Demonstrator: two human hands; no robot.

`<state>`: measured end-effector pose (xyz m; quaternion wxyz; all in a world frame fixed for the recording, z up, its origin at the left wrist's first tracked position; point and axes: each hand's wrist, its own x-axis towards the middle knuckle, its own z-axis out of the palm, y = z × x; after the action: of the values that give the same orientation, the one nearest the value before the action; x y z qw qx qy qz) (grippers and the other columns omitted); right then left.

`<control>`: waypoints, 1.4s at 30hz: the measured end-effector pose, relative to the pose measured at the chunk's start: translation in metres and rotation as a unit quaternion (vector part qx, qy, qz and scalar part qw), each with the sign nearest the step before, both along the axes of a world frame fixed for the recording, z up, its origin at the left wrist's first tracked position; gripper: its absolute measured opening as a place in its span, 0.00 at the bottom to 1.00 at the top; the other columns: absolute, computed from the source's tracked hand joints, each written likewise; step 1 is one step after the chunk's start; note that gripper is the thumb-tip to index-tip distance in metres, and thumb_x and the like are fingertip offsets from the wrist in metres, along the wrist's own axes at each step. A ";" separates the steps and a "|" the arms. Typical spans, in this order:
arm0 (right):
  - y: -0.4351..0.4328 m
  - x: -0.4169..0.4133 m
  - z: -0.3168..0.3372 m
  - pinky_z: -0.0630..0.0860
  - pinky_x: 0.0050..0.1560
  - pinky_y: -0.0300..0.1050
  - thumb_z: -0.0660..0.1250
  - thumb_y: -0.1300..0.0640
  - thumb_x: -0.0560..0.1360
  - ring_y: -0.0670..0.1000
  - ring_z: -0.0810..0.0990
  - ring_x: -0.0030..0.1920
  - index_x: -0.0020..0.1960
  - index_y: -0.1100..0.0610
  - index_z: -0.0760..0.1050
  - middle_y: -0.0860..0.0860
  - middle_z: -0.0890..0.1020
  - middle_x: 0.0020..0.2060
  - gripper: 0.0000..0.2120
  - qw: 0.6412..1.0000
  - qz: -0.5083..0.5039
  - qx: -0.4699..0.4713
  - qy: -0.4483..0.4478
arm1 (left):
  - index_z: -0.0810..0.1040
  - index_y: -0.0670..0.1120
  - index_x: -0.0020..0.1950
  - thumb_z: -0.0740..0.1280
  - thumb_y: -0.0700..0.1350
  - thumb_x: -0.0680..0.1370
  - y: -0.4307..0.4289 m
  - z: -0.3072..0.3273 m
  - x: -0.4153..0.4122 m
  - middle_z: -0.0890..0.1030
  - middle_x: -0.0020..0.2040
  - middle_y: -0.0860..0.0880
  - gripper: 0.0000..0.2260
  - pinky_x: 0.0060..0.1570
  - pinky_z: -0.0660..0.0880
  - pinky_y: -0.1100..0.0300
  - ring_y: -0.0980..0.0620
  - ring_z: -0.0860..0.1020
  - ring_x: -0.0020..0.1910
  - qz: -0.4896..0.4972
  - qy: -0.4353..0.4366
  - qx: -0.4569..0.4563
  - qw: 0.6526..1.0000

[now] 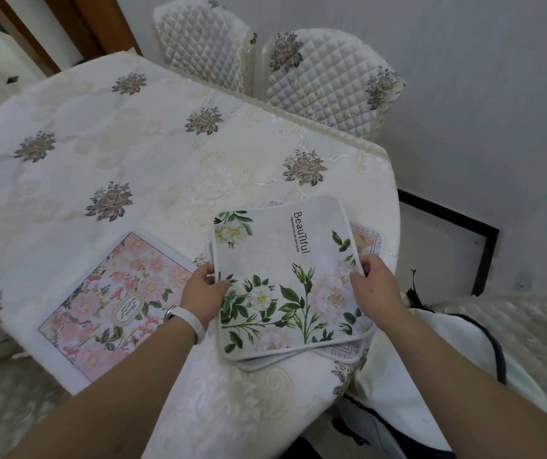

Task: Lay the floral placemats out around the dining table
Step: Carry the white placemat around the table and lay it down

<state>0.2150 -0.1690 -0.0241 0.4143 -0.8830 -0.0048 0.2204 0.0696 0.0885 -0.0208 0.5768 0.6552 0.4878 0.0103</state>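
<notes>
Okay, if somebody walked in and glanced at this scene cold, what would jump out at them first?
Probably the white placemat printed "Beautiful", with green leaves and pale flowers, gripped at its side edges by the left hand and right hand atop a small stack near the table's corner. Next, the pink floral placemat lying flat to its left on the cream embroidered tablecloth.

Lower placemats [366, 241]: we see only corners beneath the top mat.
Fingers [366, 265]: tips tucked under mat edges.
Bench [67, 167]: we find it cropped left.
</notes>
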 end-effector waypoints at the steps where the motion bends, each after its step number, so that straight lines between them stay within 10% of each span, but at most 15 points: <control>1: 0.004 -0.001 0.004 0.69 0.32 0.41 0.61 0.61 0.78 0.46 0.75 0.37 0.56 0.57 0.73 0.49 0.79 0.44 0.07 1.000 0.003 0.008 0.000 | 0.75 0.44 0.56 0.66 0.35 0.77 0.001 0.004 -0.006 0.84 0.48 0.44 0.09 0.45 0.82 0.45 0.43 0.84 0.44 0.014 -0.006 -0.003 1.000; 6: 0.035 -0.017 0.027 0.69 0.33 0.39 0.63 0.62 0.78 0.44 0.76 0.38 0.55 0.54 0.73 0.47 0.79 0.44 0.08 0.997 0.045 0.066 0.001 | 0.74 0.43 0.56 0.65 0.34 0.78 0.014 0.028 -0.045 0.83 0.47 0.45 0.09 0.36 0.79 0.54 0.46 0.83 0.41 0.083 -0.034 0.004 0.996; 18: 0.167 -0.139 0.081 0.72 0.33 0.42 0.66 0.61 0.76 0.50 0.77 0.36 0.51 0.56 0.76 0.51 0.81 0.42 0.05 0.969 0.207 0.132 0.009 | 0.76 0.44 0.51 0.66 0.34 0.77 0.068 0.091 -0.239 0.82 0.50 0.39 0.07 0.48 0.80 0.39 0.39 0.82 0.43 0.337 -0.130 0.004 0.933; 42: 0.318 -0.608 0.152 0.78 0.38 0.47 0.66 0.61 0.74 0.54 0.82 0.41 0.49 0.53 0.77 0.53 0.84 0.44 0.07 0.868 0.463 0.176 0.014 | 0.76 0.42 0.56 0.66 0.34 0.77 0.059 0.149 -0.767 0.83 0.47 0.39 0.09 0.39 0.81 0.48 0.41 0.83 0.40 0.572 -0.225 0.073 0.785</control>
<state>-0.3935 0.1485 0.1278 0.4130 -0.6888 -0.4463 0.3949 -0.6979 0.1473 0.1283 0.5093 0.2750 0.6274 0.5209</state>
